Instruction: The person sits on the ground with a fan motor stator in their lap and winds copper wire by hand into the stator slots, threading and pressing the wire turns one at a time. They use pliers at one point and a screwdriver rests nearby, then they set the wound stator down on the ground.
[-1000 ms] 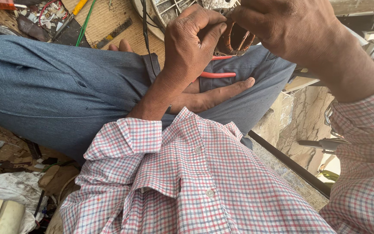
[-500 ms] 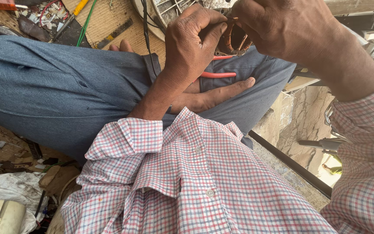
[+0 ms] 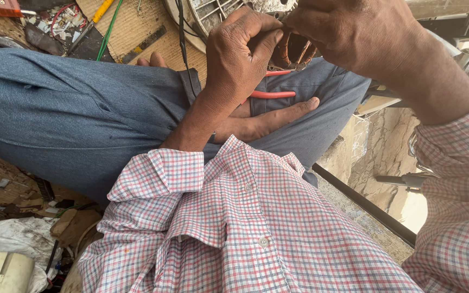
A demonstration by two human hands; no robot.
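My left hand (image 3: 240, 57) is curled into a fist at the top centre, its thumb and fingers pinching a small bundle of copper-brown wire winding (image 3: 295, 51). My right hand (image 3: 354, 32) closes on the same winding from the right side. Both hands hover above my lap, over my blue-grey trousers (image 3: 82, 114). Red-handled pliers (image 3: 272, 94) lie on the trousers just below the hands, beside my bare foot (image 3: 267, 119). Most of the winding is hidden between the fingers.
A round white slotted casing (image 3: 213, 13) with a black cable (image 3: 183, 49) lies beyond the hands. Cardboard (image 3: 137, 27), a yellow-handled tool (image 3: 101, 11), a green wire and scraps lie on the floor at top left. Rags and debris (image 3: 12, 239) sit at lower left; a metal bar (image 3: 365, 203) runs at right.
Both hands stay on the winding; the fingers have shifted only slightly. Nothing else has moved.
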